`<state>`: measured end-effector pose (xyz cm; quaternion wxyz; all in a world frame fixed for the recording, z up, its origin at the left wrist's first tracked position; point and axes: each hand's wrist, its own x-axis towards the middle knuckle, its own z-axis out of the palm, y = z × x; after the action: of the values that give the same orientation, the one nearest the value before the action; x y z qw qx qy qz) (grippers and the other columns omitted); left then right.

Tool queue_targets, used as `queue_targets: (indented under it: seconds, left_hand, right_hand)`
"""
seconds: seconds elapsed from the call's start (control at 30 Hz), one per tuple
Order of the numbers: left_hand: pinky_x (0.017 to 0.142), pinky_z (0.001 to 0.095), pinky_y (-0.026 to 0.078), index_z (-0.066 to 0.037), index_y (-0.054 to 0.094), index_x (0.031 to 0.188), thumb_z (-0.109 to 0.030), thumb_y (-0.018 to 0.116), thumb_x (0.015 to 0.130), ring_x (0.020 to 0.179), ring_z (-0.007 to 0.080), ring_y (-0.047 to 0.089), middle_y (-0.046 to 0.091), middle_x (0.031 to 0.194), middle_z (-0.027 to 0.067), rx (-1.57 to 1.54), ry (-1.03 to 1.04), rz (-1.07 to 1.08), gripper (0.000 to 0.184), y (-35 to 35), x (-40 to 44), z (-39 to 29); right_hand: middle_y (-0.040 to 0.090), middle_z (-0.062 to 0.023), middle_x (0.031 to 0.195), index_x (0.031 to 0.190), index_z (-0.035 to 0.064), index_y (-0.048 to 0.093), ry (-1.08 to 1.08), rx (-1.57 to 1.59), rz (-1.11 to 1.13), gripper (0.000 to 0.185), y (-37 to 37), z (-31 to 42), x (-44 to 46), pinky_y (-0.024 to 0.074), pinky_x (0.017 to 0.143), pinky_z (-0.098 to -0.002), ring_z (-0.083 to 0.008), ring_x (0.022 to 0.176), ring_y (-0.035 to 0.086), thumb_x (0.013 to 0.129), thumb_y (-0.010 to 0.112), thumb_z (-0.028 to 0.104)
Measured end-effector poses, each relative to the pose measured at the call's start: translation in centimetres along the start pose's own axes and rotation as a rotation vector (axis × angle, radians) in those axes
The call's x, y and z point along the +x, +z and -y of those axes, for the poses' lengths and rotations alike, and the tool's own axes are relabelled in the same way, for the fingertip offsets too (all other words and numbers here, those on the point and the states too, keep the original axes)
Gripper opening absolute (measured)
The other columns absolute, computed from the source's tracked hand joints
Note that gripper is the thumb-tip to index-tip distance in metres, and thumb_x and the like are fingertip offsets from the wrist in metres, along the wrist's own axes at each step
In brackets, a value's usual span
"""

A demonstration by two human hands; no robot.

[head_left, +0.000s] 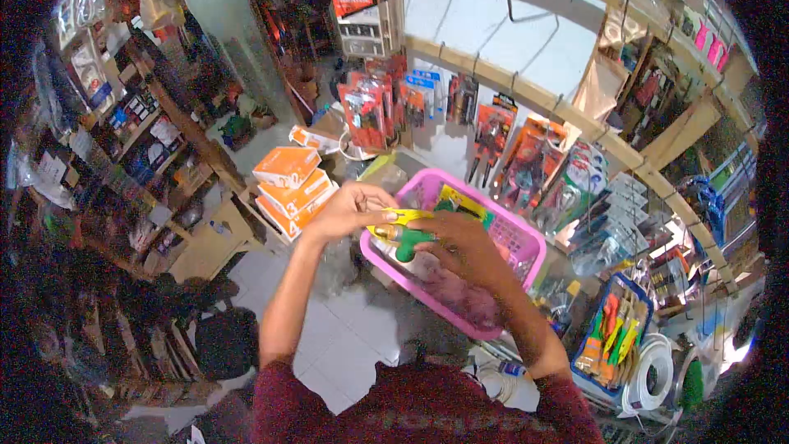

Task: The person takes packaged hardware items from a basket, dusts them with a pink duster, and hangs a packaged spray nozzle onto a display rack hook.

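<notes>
Fingers [378,218] hold a green item [406,248] over a basket [424,299] of packets [462,201].

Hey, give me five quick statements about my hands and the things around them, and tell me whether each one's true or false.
1. The left hand and right hand are both on a green and yellow item. True.
2. The basket under the hands is white. False: it is a pink basket.
3. A stack of orange boxes stands near the left hand. True.
4. The tray on the right has a red rim. False: it is a blue-rimmed tray.
5. A white coil lies beside that tray. True.
</notes>
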<state>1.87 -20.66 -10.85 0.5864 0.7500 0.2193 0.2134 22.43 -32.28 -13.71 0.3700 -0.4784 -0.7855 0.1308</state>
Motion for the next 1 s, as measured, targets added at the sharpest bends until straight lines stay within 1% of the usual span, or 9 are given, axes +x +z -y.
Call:
queue_targets:
  seconds: [0.2, 0.43, 0.5, 0.6, 0.7, 0.77, 0.8, 0.9, 1.0]
  left_hand:
    - [0.061, 0.0219, 0.047, -0.002, 0.065, 0.086, -0.009, 0.067, 0.076, 0.067, 0.0073, 0.058, 0.064, 0.077, 0.0011, 0.192, 0.175, -0.044, 0.013, -6.6, 5.1, -6.1]
    - [0.066, 0.0220, 0.047, -0.001, 0.063, 0.090, -0.006, 0.062, 0.075, 0.074, 0.0079, 0.058, 0.064, 0.083, 0.0009, 0.509, 0.414, 0.106, 0.016, -15.4, 10.7, -16.3]
    - [0.078, 0.0226, 0.046, 0.002, 0.063, 0.090, 0.007, 0.050, 0.068, 0.080, 0.0082, 0.059, 0.064, 0.085, 0.0023, 0.514, 0.265, 0.142, 0.026, -16.0, 10.4, -19.1]
    - [0.072, 0.0223, 0.046, -0.001, 0.063, 0.089, -0.009, 0.057, 0.077, 0.076, 0.0073, 0.057, 0.064, 0.082, 0.0000, 0.644, 0.200, 0.246, 0.016, -18.5, 12.4, -21.2]
    - [0.073, 0.0256, 0.045, -0.003, 0.063, 0.088, -0.037, 0.056, 0.084, 0.077, 0.0096, 0.055, 0.063, 0.083, -0.0002, 0.771, 0.238, 0.128, 0.035, -19.2, 13.0, -23.8]
    - [0.078, 0.0256, 0.043, -0.004, 0.063, 0.091, -0.043, 0.050, 0.086, 0.082, 0.0109, 0.054, 0.063, 0.088, 0.0018, 0.552, 0.062, -0.008, 0.042, -17.8, 12.7, -25.2]
    - [0.081, 0.0252, 0.041, -0.002, 0.062, 0.094, -0.044, 0.045, 0.088, 0.086, 0.0109, 0.053, 0.062, 0.090, 0.0028, 0.367, -0.019, 0.143, 0.046, -17.9, 13.0, -25.8]
    - [0.080, 0.0248, 0.042, -0.001, 0.062, 0.095, -0.038, 0.050, 0.087, 0.085, 0.0098, 0.054, 0.062, 0.090, 0.0025, 0.782, 0.399, 0.020, 0.040, -17.6, 13.2, -25.1]
    - [0.073, 0.0239, 0.044, -0.001, 0.062, 0.093, -0.029, 0.057, 0.082, 0.079, 0.0089, 0.054, 0.062, 0.084, 0.0017, 0.950, 0.458, -0.122, 0.031, -17.7, 14.9, -24.0]
  right_hand:
    - [0.064, -0.0133, 0.086, 0.093, 0.0026, 0.066, -0.134, 0.184, -0.305, 0.018, -3.3, 1.2, 8.0, 0.0468, 0.074, -0.0301, -0.0218, 0.082, 0.062, 0.084, 0.057, 0.015]
    - [0.058, -0.0102, 0.108, 0.117, 0.0021, 0.053, -0.281, 0.359, -0.581, 0.032, -6.1, 2.8, 19.1, 0.0462, 0.077, -0.0268, -0.0136, 0.092, 0.057, 0.086, 0.054, 0.010]
    - [0.059, -0.0097, 0.105, 0.117, 0.0019, 0.052, -0.317, 0.329, -0.631, 0.033, -5.8, 3.3, 21.4, 0.0470, 0.074, -0.0265, -0.0133, 0.089, 0.057, 0.085, 0.055, 0.011]
    - [0.064, -0.0081, 0.090, 0.108, 0.0016, 0.058, -0.250, 0.253, -0.683, 0.027, -5.3, 2.7, 24.7, 0.0475, 0.065, -0.0264, -0.0115, 0.075, 0.058, 0.084, 0.057, 0.014]
    - [0.063, -0.0193, 0.075, 0.092, 0.0011, 0.062, -0.146, 0.186, -0.846, 0.022, -6.0, 4.0, 26.0, 0.0472, 0.062, -0.0391, -0.0325, 0.069, 0.062, 0.082, 0.056, 0.020]
    - [0.060, -0.0202, 0.066, 0.082, -0.0019, 0.062, -0.234, 0.239, -0.967, 0.023, -6.4, 4.6, 26.7, 0.0447, 0.056, -0.0405, -0.0327, 0.062, 0.061, 0.082, 0.055, 0.020]
    - [0.060, -0.0202, 0.066, 0.081, -0.0026, 0.062, -0.254, 0.250, -1.010, 0.023, -6.5, 4.6, 27.2, 0.0446, 0.056, -0.0402, -0.0324, 0.062, 0.061, 0.082, 0.055, 0.020]
    - [0.060, -0.0204, 0.066, 0.080, -0.0044, 0.060, -0.257, 0.289, -1.098, 0.024, -6.9, 4.6, 27.8, 0.0440, 0.055, -0.0399, -0.0315, 0.061, 0.061, 0.083, 0.054, 0.018]
    - [0.061, -0.0203, 0.071, 0.084, -0.0044, 0.060, -0.245, 0.328, -1.151, 0.022, -6.8, 4.1, 28.5, 0.0444, 0.059, -0.0392, -0.0303, 0.064, 0.061, 0.083, 0.053, 0.016]
